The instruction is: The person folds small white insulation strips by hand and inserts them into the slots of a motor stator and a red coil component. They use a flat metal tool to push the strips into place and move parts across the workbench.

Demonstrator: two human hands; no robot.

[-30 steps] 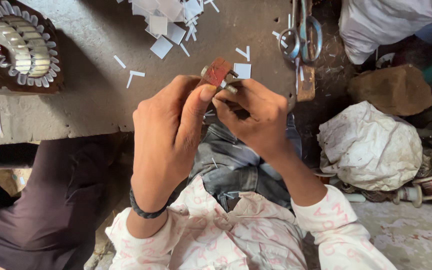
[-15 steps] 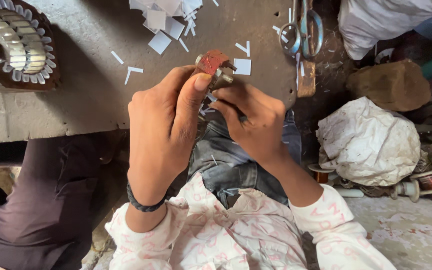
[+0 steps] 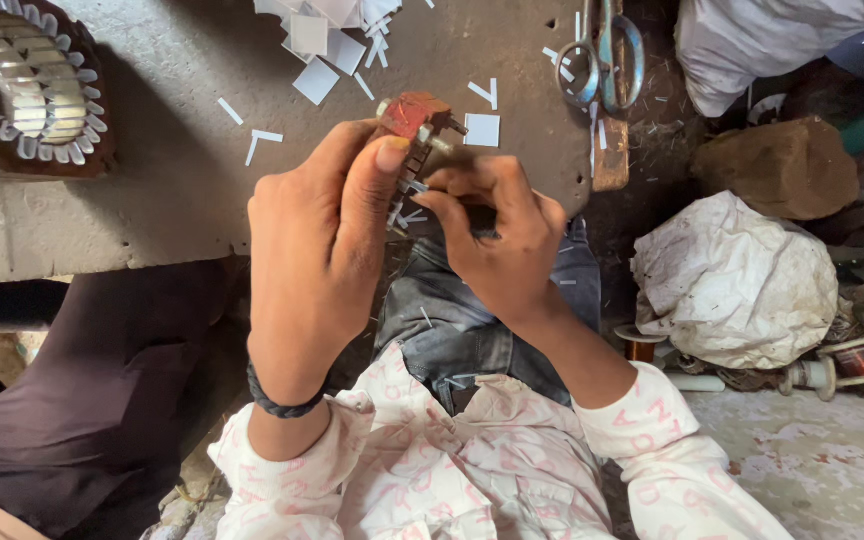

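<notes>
Both hands meet above the grey surface (image 3: 152, 210): left hand (image 3: 317, 240) fingers closed around a small red-topped metal part (image 3: 410, 125), right hand (image 3: 497, 235) fingers pinching its underside; white paper scraps (image 3: 317, 40) lie beyond the fingertips.

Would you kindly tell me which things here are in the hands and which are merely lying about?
In hand:
left hand and right hand on the small red part

Lying about:
scissors
white paper pieces
round slotted core
white sack
wire spool
</notes>
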